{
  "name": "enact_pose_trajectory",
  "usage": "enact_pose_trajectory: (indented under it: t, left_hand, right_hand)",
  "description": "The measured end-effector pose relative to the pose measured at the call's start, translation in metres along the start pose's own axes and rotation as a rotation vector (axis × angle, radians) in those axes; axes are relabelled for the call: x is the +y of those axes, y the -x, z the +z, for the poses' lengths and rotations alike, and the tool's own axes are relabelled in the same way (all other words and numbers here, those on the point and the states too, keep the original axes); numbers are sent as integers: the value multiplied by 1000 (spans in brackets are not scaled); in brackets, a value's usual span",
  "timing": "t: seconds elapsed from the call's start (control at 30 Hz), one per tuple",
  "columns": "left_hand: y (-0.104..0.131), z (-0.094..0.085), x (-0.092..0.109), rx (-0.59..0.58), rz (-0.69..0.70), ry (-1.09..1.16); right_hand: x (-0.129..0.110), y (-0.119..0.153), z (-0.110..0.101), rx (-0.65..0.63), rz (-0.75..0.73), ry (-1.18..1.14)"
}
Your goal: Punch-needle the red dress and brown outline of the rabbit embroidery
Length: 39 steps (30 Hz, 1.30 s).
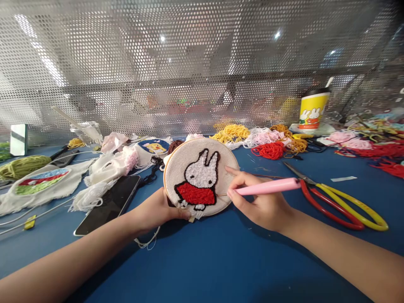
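A round embroidery hoop point(176, 181) stands tilted at the centre, its cloth bearing a white rabbit in a red garment with black outlines. My left hand point(158, 210) is closed on the hoop's lower left edge, with some fingers hidden behind it. In my right hand point(261, 206) is a pink punch needle pen point(271, 186), pinched near its front end, the thin metal tip pointing left at the red garment. The right index finger reaches to the cloth's right side. Loose white thread ends hang at the rabbit's feet.
Red and yellow scissors point(334, 202) lie partly open on the blue table point(205, 269) at right. A black phone point(110, 206) lies left, near embroidered cloths. Yarn bundles point(232, 134) line the back, beside a yellow cup point(313, 110) and a perforated metal screen point(195, 54).
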<state>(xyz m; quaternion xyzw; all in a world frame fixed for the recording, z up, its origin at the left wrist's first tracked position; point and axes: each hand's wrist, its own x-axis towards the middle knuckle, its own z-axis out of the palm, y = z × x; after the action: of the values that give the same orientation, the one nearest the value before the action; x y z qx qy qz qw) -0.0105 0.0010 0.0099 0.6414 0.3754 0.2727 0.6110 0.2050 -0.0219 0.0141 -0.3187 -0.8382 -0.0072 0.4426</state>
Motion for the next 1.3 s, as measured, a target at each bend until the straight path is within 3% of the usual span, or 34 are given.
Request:
enact_pose_trajectory:
  t: [0.3,0.57,0.73,0.83,1.13,1.3]
  left_hand:
    - [1,2,3,48,-9,-36]
    - [2,2,5,37,-7,9]
    - [2,2,5,44,-23,-6]
    - [1,2,4,44,-20,-6]
    - [1,2,5,55,0,-35]
    - [1,2,5,64,-23,-69]
  right_hand:
    - [-2,-2,2,-110,-117,168]
    - [1,0,1,-196,-15,112]
    - [-4,0,-3,-204,-108,100]
    - [-3,-1,-2,-198,-84,163]
    - [12,2,5,-369,-228,247]
    - [9,2,7,-278,-164,147]
